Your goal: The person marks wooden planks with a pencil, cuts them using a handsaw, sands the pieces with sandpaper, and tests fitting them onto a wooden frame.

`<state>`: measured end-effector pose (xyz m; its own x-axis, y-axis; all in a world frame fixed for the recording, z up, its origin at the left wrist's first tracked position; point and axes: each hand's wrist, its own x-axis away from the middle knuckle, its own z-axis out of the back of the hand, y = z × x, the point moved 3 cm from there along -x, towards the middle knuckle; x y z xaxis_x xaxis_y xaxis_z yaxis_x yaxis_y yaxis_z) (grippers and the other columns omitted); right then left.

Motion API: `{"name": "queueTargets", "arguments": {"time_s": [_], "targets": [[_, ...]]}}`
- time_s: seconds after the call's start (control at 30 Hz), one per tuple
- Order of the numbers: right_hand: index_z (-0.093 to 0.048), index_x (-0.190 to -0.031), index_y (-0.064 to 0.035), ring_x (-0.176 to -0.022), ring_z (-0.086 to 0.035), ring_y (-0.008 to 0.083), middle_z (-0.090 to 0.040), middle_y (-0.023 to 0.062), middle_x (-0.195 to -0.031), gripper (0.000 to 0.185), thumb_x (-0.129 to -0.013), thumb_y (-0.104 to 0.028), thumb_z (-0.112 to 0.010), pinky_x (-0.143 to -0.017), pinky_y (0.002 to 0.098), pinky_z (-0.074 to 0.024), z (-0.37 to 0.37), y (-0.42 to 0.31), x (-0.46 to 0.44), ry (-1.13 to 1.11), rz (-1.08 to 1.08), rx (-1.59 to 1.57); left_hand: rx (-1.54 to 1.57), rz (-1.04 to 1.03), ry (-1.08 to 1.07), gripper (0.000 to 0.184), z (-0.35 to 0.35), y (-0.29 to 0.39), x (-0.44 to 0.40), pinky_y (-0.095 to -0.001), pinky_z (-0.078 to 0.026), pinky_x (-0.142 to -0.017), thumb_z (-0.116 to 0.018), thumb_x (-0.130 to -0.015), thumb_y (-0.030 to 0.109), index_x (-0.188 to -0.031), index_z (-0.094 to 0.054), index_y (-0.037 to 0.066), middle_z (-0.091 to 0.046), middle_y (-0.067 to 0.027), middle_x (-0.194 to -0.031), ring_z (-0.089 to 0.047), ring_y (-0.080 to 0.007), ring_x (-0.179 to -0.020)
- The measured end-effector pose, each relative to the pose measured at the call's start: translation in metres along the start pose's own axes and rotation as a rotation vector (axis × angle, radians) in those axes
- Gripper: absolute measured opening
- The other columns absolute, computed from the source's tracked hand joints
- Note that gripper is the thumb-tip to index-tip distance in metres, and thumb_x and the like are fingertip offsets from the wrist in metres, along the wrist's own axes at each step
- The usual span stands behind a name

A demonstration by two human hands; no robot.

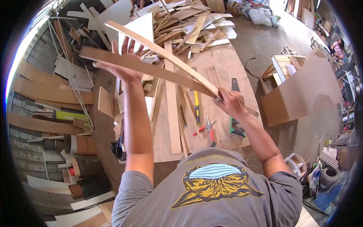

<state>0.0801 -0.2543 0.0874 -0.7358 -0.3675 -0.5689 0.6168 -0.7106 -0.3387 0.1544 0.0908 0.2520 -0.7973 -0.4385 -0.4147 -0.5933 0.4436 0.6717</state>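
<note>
My right hand (pixel 231 103) is closed round the near ends of two long wooden strips. One strip (pixel 162 52) is pale; the other (pixel 151 71) is darker brown, and they spread apart toward the upper left. At their far part, my left hand (pixel 126 64) is raised with its fingers spread; the brown strip crosses in front of its palm, and whether it touches is unclear. Below the strips, a yellow and black tool (pixel 197 108), a red-handled tool (pixel 211 132) and a saw with a green and black handle (pixel 237 128) lie on the wooden table (pixel 223 64).
Wood offcuts (pixel 189 26) are heaped at the table's far end. A brown panel (pixel 298 90) leans beside a wooden frame (pixel 281 66) at right. Boards and rolls (pixel 81 145) line the left wall. Another person (pixel 337 48) is at the far right.
</note>
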Motion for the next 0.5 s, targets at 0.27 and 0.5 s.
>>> {"name": "queueTargets", "arguments": {"time_s": [0.27,0.5], "targets": [[-0.061,-0.102,-0.0115,-0.078,-0.070,0.0235,-0.069,0.0021,-0.085,0.033,-0.079,-0.028,-0.078,-0.065,0.0378,-0.0520,-0.047,0.046,0.129,-0.258,-0.024,0.124,-0.034,0.146,0.435,0.077,0.146,-0.057,0.100,-0.0407,-0.053,-0.072,-0.029,-0.097,0.076,-0.148,-0.040,0.019,-0.060,-0.0102,-0.105,-0.060,-0.0239,-0.077],[-0.064,-0.131,-0.0131,-0.069,-0.064,0.0212,-0.065,0.0007,-0.080,0.055,-0.079,-0.027,-0.075,-0.064,0.0370,-0.0497,-0.051,0.037,0.191,-0.334,0.119,0.116,0.157,0.359,0.615,0.057,0.227,-0.102,0.177,-0.0321,-0.044,-0.063,-0.029,-0.104,0.063,-0.134,-0.049,0.018,-0.053,-0.0006,-0.080,-0.049,-0.0161,-0.062]]}}
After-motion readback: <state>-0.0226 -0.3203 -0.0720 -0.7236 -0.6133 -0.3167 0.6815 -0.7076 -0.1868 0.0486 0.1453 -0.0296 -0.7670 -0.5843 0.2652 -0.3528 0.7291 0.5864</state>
